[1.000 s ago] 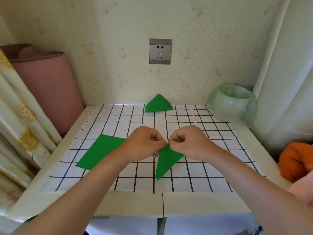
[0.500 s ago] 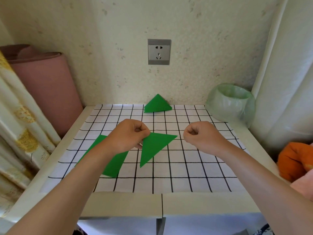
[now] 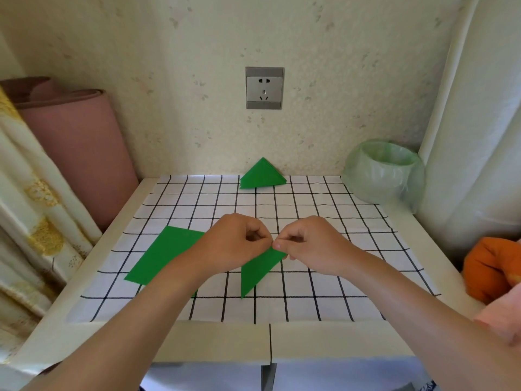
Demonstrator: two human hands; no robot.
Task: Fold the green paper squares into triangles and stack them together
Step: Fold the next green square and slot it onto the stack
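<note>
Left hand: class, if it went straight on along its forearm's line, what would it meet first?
Most likely the left hand meets the right hand, just ahead of it; both pinch the top corner of the green triangle. Depth is unclear from one view.

Green folded paper triangle (image 3: 258, 270) on a white, black-gridded mat (image 3: 324, 221); beside it, a pink foam roll (image 3: 81, 153) and an orange cloth (image 3: 490, 266).

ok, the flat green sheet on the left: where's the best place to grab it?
Probably its near-left corner, pinched from the left. The flat green sheet lies flush on the grid mat, so only an edge or corner can be lifted, and the left forearm covers its right side.
</note>
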